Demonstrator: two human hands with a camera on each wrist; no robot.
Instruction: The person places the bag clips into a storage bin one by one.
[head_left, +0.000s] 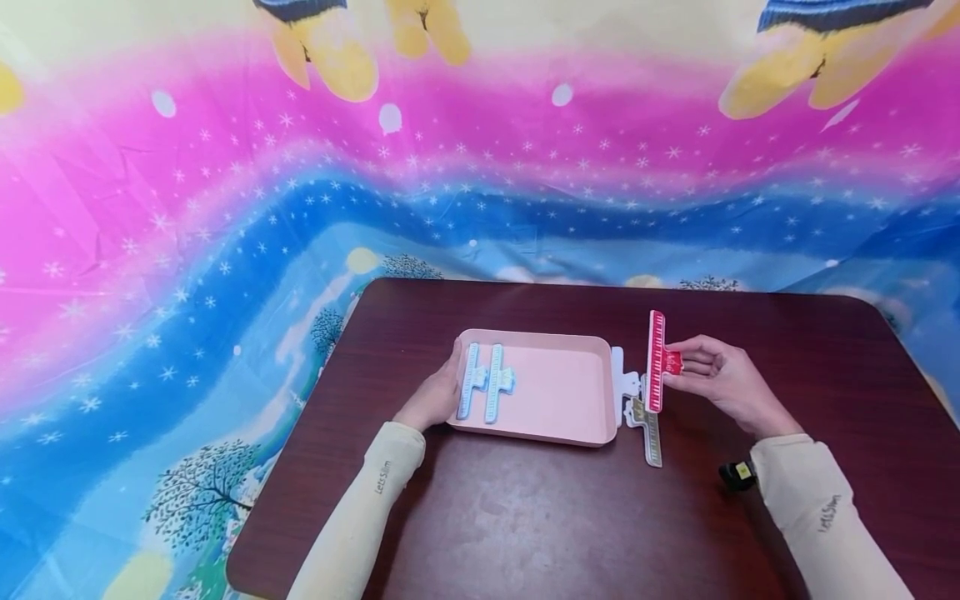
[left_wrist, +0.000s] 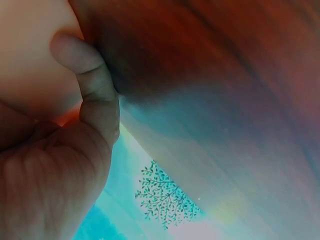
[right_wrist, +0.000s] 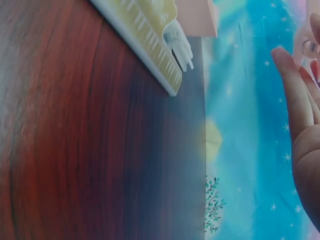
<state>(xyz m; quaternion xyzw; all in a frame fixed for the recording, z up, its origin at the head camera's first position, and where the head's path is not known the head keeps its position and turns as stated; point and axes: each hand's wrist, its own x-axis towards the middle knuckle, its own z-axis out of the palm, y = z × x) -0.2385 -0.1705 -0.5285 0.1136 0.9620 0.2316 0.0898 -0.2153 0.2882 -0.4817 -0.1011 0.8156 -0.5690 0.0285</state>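
In the head view my left hand (head_left: pixel 431 395) grips the left side of a pink tray (head_left: pixel 562 387). The left wrist view has the thumb (left_wrist: pixel 82 57) lying over the tray's rim. Two light-blue clips with a piano-key pattern, one near the left wall (head_left: pixel 468 387) and one beside it (head_left: pixel 494 392), lie in the tray. My right hand (head_left: pixel 731 382) pinches the handle of a red piano-key clip (head_left: pixel 656 362), held upright right of the tray. Below it are a gold clip (head_left: pixel 652 437) and a white clip (head_left: pixel 618 383), partly overlapped by the red one.
A dark brown wooden table (head_left: pixel 510 508) carries everything. Behind and left of it hangs a colourful printed cloth (head_left: pixel 450 208). A small black object with a yellow label (head_left: pixel 738 475) shows at the right wrist.
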